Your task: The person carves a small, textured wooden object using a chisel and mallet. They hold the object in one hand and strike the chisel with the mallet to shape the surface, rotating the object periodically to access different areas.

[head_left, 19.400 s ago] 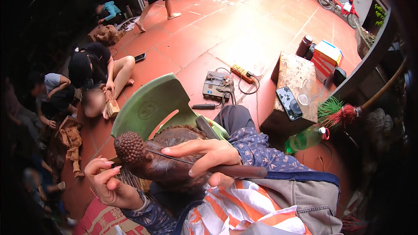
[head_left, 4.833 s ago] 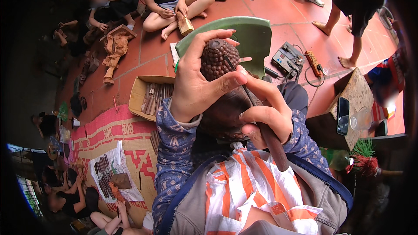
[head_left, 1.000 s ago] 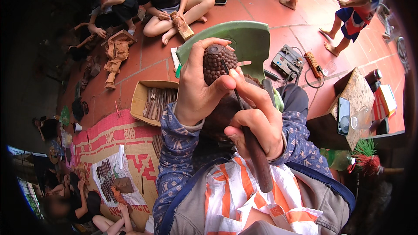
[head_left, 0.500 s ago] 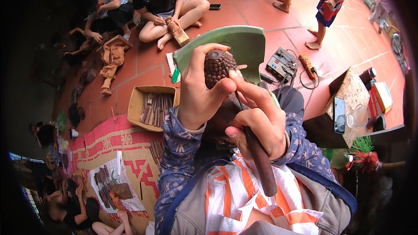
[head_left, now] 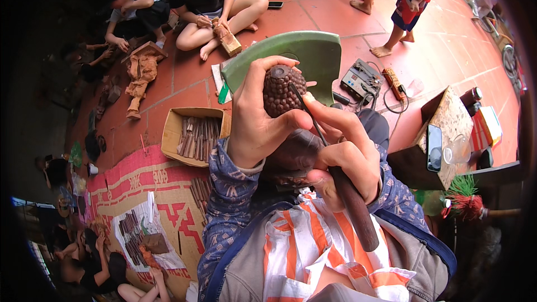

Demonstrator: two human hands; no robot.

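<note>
To the far left of the green plastic chair, a reddish-brown carved wooden figure is laid on the red tiled floor. Also on the left of the chair, but nearer to the wearer, a white sheet with dark slender tools is spread over a pink-and-tan patterned mat. Closer to the chair, an open tan cardboard box is seen, filled with wooden-handled tools. Just before the chair's curved back, on the wearer's side, a dark brown wooden carving with knobbly top is located. This top is clasped from the left by the left hand. A long dark-handled tool with thin shaft is gripped by the right hand; its tip is set at the knobs, but whether it is pressed cannot be told. To the right of the chair, a grey metal control box is placed beside an orange power strip; farther right, a dark phone is laid on the low wooden table.
</note>
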